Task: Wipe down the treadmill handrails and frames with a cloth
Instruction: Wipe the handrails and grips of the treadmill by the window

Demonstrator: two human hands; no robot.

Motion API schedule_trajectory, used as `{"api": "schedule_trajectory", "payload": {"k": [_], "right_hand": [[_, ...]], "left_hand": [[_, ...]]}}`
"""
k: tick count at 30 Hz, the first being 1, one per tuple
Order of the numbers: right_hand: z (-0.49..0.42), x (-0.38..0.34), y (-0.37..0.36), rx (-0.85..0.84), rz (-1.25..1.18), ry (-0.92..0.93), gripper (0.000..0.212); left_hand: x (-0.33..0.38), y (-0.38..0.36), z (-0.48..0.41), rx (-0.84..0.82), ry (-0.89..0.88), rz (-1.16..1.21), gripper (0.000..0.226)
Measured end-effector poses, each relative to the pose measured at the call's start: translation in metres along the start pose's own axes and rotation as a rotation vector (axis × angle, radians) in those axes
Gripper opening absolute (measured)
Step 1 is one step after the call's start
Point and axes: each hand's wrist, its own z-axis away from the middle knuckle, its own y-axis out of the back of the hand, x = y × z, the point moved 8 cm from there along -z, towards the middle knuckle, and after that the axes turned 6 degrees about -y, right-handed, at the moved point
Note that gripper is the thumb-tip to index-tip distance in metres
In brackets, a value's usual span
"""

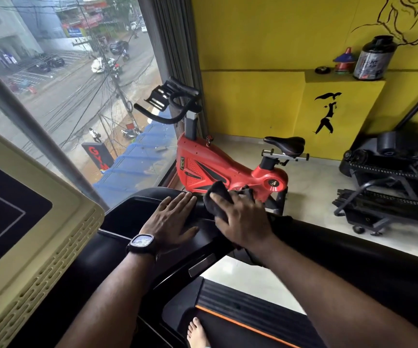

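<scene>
Edges: handrail (353,247) runs from centre to the right edge; window (64,84) fills the upper left.
Open room: bare floor (315,187) right of centre (1 red exercise bike (215,167) stands just beyond the rail).
Task item: dark cloth (218,199), bunched on the rail's upper end, centre frame.
Right: right hand (243,222) grasps the cloth, pressing down.
Left: left hand (171,219) released, flat on the console frame (127,217), fingers straight.

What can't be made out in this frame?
All head view:
1. black treadmill handrail under the dark bunched cloth: covered by cloth and right hand.
2. whether that hand pinches or just presses: fingertips buried in folds.
3. cream-framed console screen: cut off by left edge.
4. label on the black supplement tub on the yellow ledge: too small, blurred.
</scene>
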Motion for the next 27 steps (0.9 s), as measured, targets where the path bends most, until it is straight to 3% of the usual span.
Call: {"api": "schedule_trajectory", "payload": {"k": [2,5,7,10,13,15,18,21,24,27], "right_hand": [[-0.017,0.019,0.001,-0.071,-0.025,-0.126,0.064],[0.005,0.019,0.003,0.050,0.029,-0.295,0.061],[0.027,0.002,-0.001,0.120,0.101,-0.224,0.060],[0.015,0.001,-0.001,0.069,0.073,-0.026,0.063],[-0.012,0.036,0.003,-0.084,-0.026,-0.180,0.063],[-0.002,0.042,0.007,-0.005,-0.002,-0.312,0.061],[0.028,0.011,0.002,0.121,0.069,-0.208,0.059],[0.017,0.003,-0.001,0.070,0.070,-0.036,0.062],[-0.009,0.030,0.004,-0.092,-0.008,-0.171,0.064],[0.012,0.025,0.006,0.023,0.052,-0.273,0.061]], "left_hand": [[0.005,-0.001,0.001,-0.028,-0.064,-0.016,0.087],[0.004,-0.004,0.002,-0.025,-0.077,-0.032,0.087],[0.004,-0.003,0.000,-0.012,-0.073,-0.033,0.086],[0.007,0.000,-0.001,-0.005,-0.084,-0.032,0.085],[0.008,0.002,0.000,-0.010,-0.077,-0.027,0.086],[0.007,0.003,0.000,-0.002,-0.072,-0.036,0.085],[0.006,0.003,-0.002,0.002,-0.071,-0.035,0.083],[0.006,0.003,-0.002,-0.006,-0.065,-0.030,0.083],[0.008,0.004,0.000,-0.009,-0.053,-0.022,0.083],[0.007,0.003,0.001,-0.030,-0.032,-0.022,0.084]]}}
